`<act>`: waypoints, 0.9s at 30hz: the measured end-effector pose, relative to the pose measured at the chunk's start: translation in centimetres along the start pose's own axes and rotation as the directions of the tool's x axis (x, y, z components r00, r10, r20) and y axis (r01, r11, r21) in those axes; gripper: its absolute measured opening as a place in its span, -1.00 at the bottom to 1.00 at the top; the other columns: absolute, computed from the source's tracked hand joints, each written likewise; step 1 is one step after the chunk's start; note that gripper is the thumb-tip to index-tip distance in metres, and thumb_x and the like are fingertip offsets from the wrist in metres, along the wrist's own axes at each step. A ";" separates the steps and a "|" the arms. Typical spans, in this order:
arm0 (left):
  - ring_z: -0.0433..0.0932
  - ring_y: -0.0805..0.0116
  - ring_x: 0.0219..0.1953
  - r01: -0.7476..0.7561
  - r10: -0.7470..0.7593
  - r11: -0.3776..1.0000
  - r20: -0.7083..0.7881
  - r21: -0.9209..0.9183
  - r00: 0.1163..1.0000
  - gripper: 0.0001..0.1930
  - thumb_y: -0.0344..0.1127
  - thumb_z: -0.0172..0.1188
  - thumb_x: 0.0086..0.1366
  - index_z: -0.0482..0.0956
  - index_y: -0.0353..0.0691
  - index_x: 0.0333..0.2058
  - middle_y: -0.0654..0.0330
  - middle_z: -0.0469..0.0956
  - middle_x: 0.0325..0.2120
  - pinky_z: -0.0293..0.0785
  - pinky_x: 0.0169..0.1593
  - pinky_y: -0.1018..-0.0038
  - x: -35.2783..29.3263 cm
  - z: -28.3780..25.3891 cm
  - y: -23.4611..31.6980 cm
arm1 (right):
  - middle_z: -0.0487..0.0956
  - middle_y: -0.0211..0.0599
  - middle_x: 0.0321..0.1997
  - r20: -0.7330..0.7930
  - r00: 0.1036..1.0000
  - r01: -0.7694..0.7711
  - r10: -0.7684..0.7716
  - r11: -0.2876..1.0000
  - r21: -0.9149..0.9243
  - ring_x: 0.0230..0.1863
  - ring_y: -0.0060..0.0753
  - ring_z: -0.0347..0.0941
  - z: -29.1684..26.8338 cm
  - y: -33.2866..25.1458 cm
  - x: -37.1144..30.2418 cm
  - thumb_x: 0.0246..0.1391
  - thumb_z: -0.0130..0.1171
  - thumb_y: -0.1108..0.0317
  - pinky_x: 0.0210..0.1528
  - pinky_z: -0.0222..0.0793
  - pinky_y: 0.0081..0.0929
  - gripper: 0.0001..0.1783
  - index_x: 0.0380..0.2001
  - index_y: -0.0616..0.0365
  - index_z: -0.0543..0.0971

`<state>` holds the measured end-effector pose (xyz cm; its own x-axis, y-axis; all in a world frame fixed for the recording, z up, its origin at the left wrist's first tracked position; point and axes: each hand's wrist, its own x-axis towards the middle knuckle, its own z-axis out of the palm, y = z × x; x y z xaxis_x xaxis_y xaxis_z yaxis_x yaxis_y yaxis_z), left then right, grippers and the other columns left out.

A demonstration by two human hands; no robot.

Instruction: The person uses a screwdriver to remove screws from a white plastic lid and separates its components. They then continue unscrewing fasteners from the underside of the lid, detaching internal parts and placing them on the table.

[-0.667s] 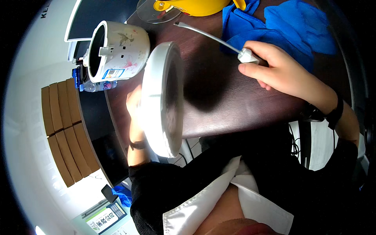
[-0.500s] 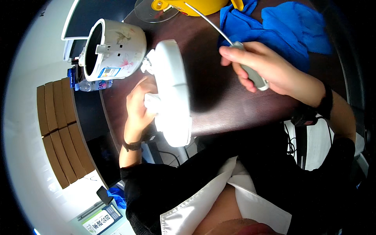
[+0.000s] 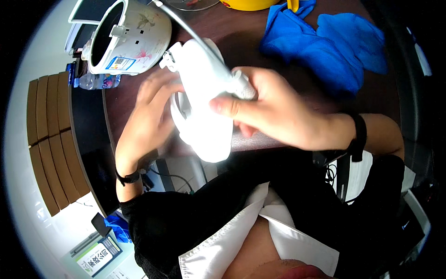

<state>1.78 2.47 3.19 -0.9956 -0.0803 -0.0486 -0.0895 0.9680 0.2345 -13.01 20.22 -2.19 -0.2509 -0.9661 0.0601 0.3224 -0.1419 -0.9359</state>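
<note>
Hands [image 3: 278, 110] blur beside an overexposed white lid [image 3: 206, 135].

**Right hand [image 3: 274, 107] and screwdriver [image 3: 242, 86] brought in to lid [image 3: 209, 139]**

Right hand, earlier well apart from lid, now overlaps its right side; shaft crosses in front of lid's upper part. Lid turned: inner side showed first, outer face now. Left hand [image 3: 146, 111], first mostly hidden behind lid, now plainly visible at its left edge, blurred.

QR-code label [image 3: 120, 63] on the floral rice-cooker shell [image 3: 152, 33] near the desk [image 3: 251, 28]'s left edge; dark characters [image 3: 104, 255] on a placard [image 3: 95, 261]
</note>
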 end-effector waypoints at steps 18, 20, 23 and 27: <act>0.40 0.01 0.00 -0.031 -0.221 0.828 -0.377 -0.560 0.899 -0.16 -0.05 0.04 -0.08 0.04 -0.33 0.19 -0.16 0.36 -0.02 0.30 0.06 0.24 -2.3 0.6 1.9 | 0.27 -0.39 -0.71 0.052 0.998 0.068 -0.044 0.726 -0.684 -0.70 -0.56 0.16 -2.4 -3.6 -1.8 0.14 -0.01 0.17 -0.63 0.07 -0.58 -0.70 -0.50 0.19 0.37; 0.41 0.00 0.00 -0.057 -0.185 0.848 -0.396 -0.527 0.899 -0.15 -0.03 0.03 -0.07 0.04 -0.33 0.19 -0.17 0.35 -0.01 0.30 0.05 0.23 -2.3 0.6 1.4 | 0.33 -0.22 -0.75 0.021 0.997 0.068 -0.076 0.685 -0.725 -0.75 -0.35 0.25 -2.5 -4.1 -2.3 0.11 0.05 0.20 -0.67 0.12 -0.45 -0.68 -0.57 0.21 0.36; 0.40 0.00 0.00 -0.073 -0.161 0.855 -0.397 -0.513 0.903 -0.15 -0.04 0.04 -0.08 0.05 -0.33 0.19 -0.17 0.34 0.00 0.30 0.05 0.22 -2.2 0.7 1.3 | 0.33 -0.17 -0.75 0.054 0.994 0.104 -0.095 0.668 -0.737 -0.74 -0.26 0.27 -2.2 -4.1 -2.1 0.09 0.06 0.22 -0.67 0.12 -0.44 -0.70 -0.56 0.22 0.37; 0.41 0.00 -0.01 -0.067 -0.163 0.864 -0.403 -0.499 0.901 -0.17 -0.09 0.05 -0.09 0.06 -0.33 0.18 -0.18 0.34 0.00 0.32 0.05 0.24 -2.1 0.5 1.5 | 0.33 -0.15 -0.75 0.047 0.997 0.080 -0.066 0.693 -0.716 -0.74 -0.22 0.28 -2.2 -3.8 -2.1 0.08 0.07 0.22 -0.67 0.12 -0.43 -0.70 -0.56 0.24 0.37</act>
<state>3.72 4.24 3.17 -0.8933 -0.3260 0.3093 -0.0250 0.7232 0.6902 -15.75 23.25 0.51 -0.2283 -0.9637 0.1385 -0.4507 -0.0215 -0.8924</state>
